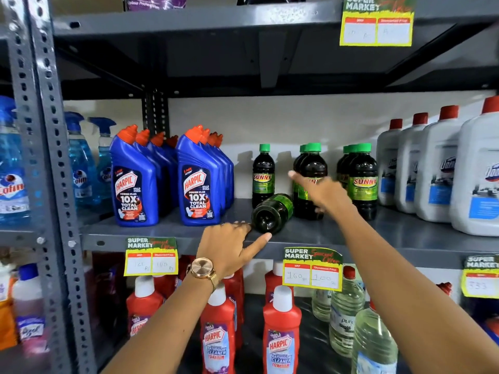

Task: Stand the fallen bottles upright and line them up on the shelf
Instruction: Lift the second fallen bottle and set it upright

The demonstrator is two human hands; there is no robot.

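A dark Sunny bottle with a green label (272, 213) lies on its side on the grey shelf (167, 233), its base pointing toward me. My left hand (232, 245) is at the shelf edge, fingers spread and touching the bottle's base from the left and below. My right hand (321, 191) reaches over the fallen bottle with fingers apart, in front of an upright Sunny bottle (312, 168). Another upright Sunny bottle (263, 175) stands behind the fallen one, and more (361, 179) stand to the right.
Blue Harpic bottles (135, 182) stand left of the fallen bottle, white jugs with red caps (437, 168) at the right. Blue spray bottles (81, 163) are at far left. A steel upright (48, 184) frames the rack. Red Harpic bottles (280, 327) fill the shelf below.
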